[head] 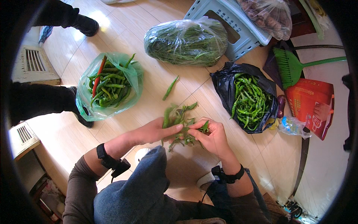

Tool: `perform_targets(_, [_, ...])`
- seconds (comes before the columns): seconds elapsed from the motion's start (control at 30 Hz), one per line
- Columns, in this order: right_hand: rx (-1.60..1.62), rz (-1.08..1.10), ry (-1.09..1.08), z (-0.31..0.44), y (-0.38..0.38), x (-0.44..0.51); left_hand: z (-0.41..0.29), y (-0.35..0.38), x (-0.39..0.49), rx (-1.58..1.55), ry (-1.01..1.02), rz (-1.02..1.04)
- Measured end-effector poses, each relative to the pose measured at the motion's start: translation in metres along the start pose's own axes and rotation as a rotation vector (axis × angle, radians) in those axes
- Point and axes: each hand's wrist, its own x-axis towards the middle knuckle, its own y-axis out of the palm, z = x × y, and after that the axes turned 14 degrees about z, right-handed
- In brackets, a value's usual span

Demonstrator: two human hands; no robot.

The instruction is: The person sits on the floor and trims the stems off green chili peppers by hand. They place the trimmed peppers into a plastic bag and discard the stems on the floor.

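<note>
My left hand (152,130) grips a long green chili pepper (166,117), its thumb pointing to the right. Facing it, my right hand (211,137) has thumb and fingertips pinched together at a green leafy sprig (205,127). Between and below both hands is a tangle of leaves and thin stems (184,140); how much of it lies on the floor and how much is held is unclear. Further forward, one loose green pepper (170,88) lies on the floor. To the right, an open black plastic bag (223,81) is full of slim green peppers (250,98).
At left, a green plastic bag (137,84) holds larger peppers, one of them red. Ahead sit a bagged bundle of long greens (184,44) and a blue plastic stool (240,53). A green broom (291,67) and red bag (313,103) flank the right wall. Another person's shoe (89,27) is upper left.
</note>
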Motion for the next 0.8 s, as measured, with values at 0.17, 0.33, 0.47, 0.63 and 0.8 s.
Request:
perform_targets(0.17, [-0.291, -0.121, -0.166, 0.001, 0.006, -0.001, 0.007, 0.012, 0.008, -0.113, 0.067, -0.084])
perform_targets(0.33, [-0.007, -0.297, -0.183, -0.007, 0.02, 0.001, 0.011, 0.014, 0.011, -0.207, 0.098, -0.139])
perform_targets(0.47, [0.383, -0.21, -0.042, -0.011, 0.009, 0.002, 0.011, 0.01, 0.005, -0.146, 0.066, -0.118])
perform_targets(0.63, [0.243, 0.007, -0.024, -0.008, 0.006, 0.013, 0.007, 0.01, 0.007, 0.038, 0.003, -0.007])
perform_targets(0.8, [-0.013, 0.129, 0.052, -0.004, -0.001, 0.015, 0.003, 0.013, 0.007, 0.13, -0.062, 0.064])
